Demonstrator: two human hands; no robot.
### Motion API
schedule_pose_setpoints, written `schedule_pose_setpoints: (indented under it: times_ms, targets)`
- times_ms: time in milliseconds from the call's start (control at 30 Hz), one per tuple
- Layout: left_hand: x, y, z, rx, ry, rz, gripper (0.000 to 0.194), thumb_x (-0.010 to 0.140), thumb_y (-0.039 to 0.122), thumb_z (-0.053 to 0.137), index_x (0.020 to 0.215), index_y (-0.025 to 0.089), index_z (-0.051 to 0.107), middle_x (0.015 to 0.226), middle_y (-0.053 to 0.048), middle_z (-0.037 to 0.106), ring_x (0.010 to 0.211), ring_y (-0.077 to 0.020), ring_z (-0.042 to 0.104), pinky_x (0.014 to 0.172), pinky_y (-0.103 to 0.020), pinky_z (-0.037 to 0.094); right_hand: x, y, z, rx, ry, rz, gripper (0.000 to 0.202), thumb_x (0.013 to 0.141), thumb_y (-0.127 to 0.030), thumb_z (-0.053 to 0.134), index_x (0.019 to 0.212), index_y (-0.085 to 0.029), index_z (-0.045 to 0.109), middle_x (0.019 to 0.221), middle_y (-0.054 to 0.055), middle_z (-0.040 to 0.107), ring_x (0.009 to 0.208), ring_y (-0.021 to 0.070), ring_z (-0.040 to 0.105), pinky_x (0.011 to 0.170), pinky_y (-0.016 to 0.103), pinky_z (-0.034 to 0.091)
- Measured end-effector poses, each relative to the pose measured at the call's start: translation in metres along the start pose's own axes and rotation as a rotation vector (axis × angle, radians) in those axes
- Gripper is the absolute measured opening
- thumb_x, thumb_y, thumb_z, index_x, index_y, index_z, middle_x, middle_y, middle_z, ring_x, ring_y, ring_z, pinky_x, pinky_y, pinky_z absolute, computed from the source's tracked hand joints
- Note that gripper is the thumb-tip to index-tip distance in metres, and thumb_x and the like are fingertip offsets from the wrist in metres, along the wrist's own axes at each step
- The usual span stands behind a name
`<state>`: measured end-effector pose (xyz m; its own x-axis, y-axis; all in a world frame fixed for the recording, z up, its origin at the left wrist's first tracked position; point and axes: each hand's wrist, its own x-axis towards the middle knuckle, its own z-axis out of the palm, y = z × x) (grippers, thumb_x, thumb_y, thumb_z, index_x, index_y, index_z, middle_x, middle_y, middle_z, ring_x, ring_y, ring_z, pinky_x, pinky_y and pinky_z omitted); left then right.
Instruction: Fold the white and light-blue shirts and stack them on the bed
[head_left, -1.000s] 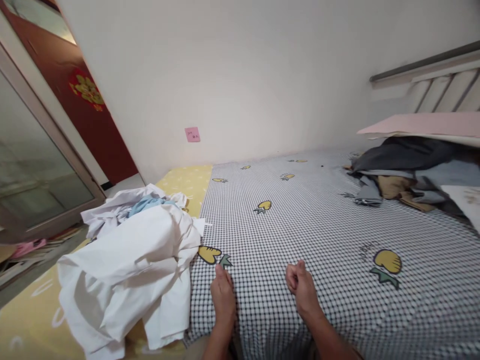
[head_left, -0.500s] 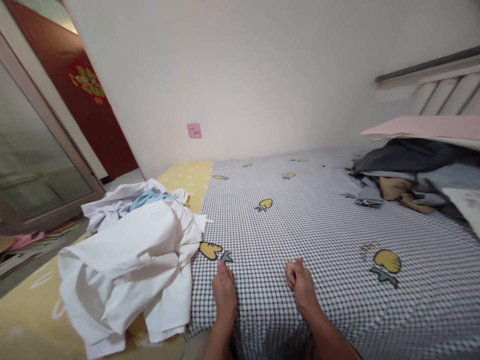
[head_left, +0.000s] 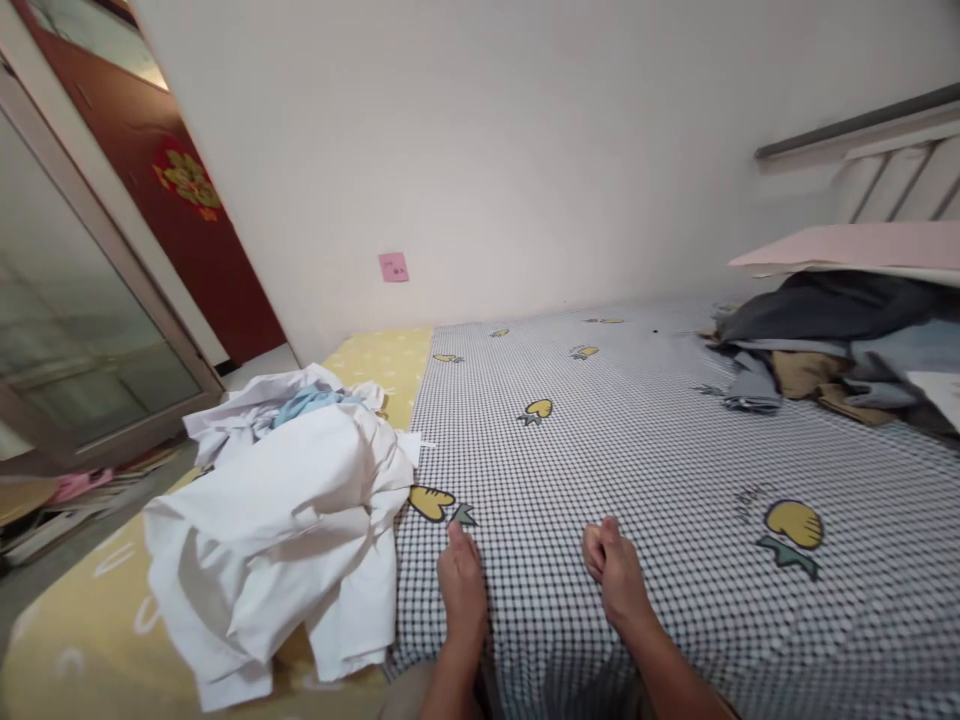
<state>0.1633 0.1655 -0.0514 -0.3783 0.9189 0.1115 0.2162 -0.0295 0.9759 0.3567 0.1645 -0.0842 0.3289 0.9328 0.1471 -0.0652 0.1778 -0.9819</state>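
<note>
**A:** Start closest in. What are the hands doing?

**B:** Both rest on the checked sheet (head_left: 637,440) at the near edge of the bed. The left hand (head_left: 463,580) lies edge-on with its fingers straight and close together, holding nothing. The right hand (head_left: 615,570) has its fingertips drawn in against the thumb. I can't tell whether it pinches a bit of the sheet or is just loosely curled.

**A:** So which step would you call this?

**B:** As I read it, a pause with the hands on the sheet. No garment is in either hand. The heap of white clothes (head_left: 292,520) lies just to the left of the left hand without touching it, partly on the yellow sheet (head_left: 75,640), with a light blue piece (head_left: 307,402) on its far side. Taking from it would call for a short reach to the left and opened fingers.

**A:** And further off?

**B:** A yellow fruit print (head_left: 431,503) sits just ahead of the left hand. At the far right there is a pile of dark clothes (head_left: 825,340) under a pink board (head_left: 855,245).

**A:** Is there any writing?

**B:** A pink note (head_left: 393,267) on the wall has marks too small to read. The red door (head_left: 225,290) carries a gold ornament (head_left: 187,180), which I can't read either.
</note>
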Motion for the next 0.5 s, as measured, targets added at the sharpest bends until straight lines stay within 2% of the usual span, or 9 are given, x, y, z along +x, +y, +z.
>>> schedule_pose_setpoints:
  times_ms: [333, 500]
  targets:
    - [0.0021, -0.0054, 0.0020, 0.004, 0.008, 0.012, 0.059, 0.092, 0.069, 0.018, 0.050, 0.028, 0.026, 0.048, 0.003, 0.030, 0.049, -0.0151, 0.031, 0.053, -0.033, 0.024, -0.0005, 0.0041, -0.0014, -0.002, 0.007, -0.015, 0.069, 0.088, -0.081, 0.028, 0.047, -0.026, 0.031, 0.045, -0.005, 0.025, 0.044, 0.0103, 0.020, 0.045, 0.031, 0.015]
    - [0.0022, -0.0051, 0.0015, -0.013, -0.003, -0.019, 0.062, 0.090, 0.075, 0.017, 0.051, 0.028, 0.026, 0.049, 0.004, 0.029, 0.049, -0.0153, 0.030, 0.054, -0.033, 0.024, 0.0000, 0.0063, -0.0002, -0.002, 0.000, -0.024, 0.069, 0.088, -0.082, 0.027, 0.048, -0.026, 0.030, 0.046, -0.005, 0.023, 0.043, 0.0097, 0.019, 0.045, 0.030, 0.013]
